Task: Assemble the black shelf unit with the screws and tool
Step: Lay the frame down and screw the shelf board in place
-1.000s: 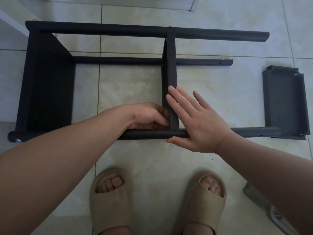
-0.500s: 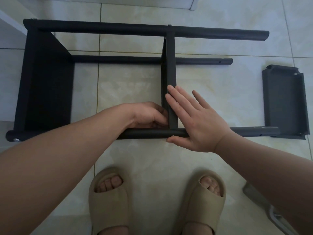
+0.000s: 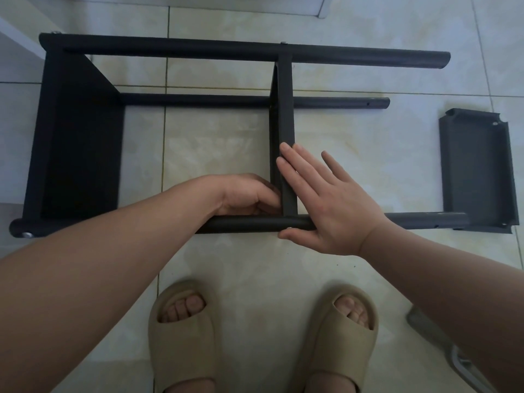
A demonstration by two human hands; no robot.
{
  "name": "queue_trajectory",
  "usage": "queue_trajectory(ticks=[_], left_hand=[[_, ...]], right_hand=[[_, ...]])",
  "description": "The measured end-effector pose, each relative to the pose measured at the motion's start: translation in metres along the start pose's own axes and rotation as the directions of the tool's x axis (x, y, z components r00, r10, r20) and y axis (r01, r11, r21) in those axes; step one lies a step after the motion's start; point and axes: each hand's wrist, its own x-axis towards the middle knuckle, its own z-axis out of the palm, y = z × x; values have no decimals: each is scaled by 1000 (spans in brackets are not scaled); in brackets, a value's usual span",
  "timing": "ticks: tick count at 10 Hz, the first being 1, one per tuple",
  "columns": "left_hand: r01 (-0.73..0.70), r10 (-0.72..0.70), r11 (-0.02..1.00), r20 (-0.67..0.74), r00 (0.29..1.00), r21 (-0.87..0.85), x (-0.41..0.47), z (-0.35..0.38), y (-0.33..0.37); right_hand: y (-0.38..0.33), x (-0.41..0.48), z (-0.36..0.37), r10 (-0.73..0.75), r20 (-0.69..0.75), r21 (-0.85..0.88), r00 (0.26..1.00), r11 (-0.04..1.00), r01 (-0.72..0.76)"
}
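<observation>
1. The black metal shelf unit [image 3: 226, 51] lies on its side on the pale tiled floor [image 3: 215, 143]. Its upright middle shelf panel [image 3: 285, 123] spans from the far round pole to the near round pole [image 3: 249, 224].
2. The left hand [image 3: 249, 197] is just left of that middle panel, at the corner where the panel meets the near pole. Its fingers [image 3: 269, 194] are curled together against the panel's left face, and whether they hold anything cannot be told.
3. The right hand [image 3: 326, 202] lies flat just right of the middle panel with its fingers [image 3: 295, 163] straight and slightly apart. Two fingertips rest on the panel's top edge, and the thumb touches the near pole.
4. Well left of the middle panel stands the unit's black end panel [image 3: 79, 143] – a silver screw head [image 3: 27, 235] shows at the pole end below it.
5. Well right of the middle panel a loose dark grey shelf tray [image 3: 479, 171] lies flat on the floor, touching the free end of the near pole.
6. Nearer than the middle panel, two beige foam slides [image 3: 181, 336] are planted on the tiles.
</observation>
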Motion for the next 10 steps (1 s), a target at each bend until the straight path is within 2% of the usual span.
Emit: queue_trajectory(ticks=[2, 7, 8, 10], left_hand=[[-7, 9, 1000, -71, 997, 29, 1, 0, 1], [-23, 24, 998, 2, 1000, -52, 1, 0, 2], [-20, 20, 999, 17, 1000, -40, 1, 1, 1], [-66, 71, 995, -62, 996, 76, 1, 2, 0]], right_hand=[[0, 0, 0, 0, 4, 0, 1000, 1000, 0], [0, 0, 1, -5, -16, -9, 1000, 1000, 5], [1, 0, 2, -7, -20, -9, 1000, 1000, 7], [0, -1, 1, -17, -42, -16, 999, 1000, 16]])
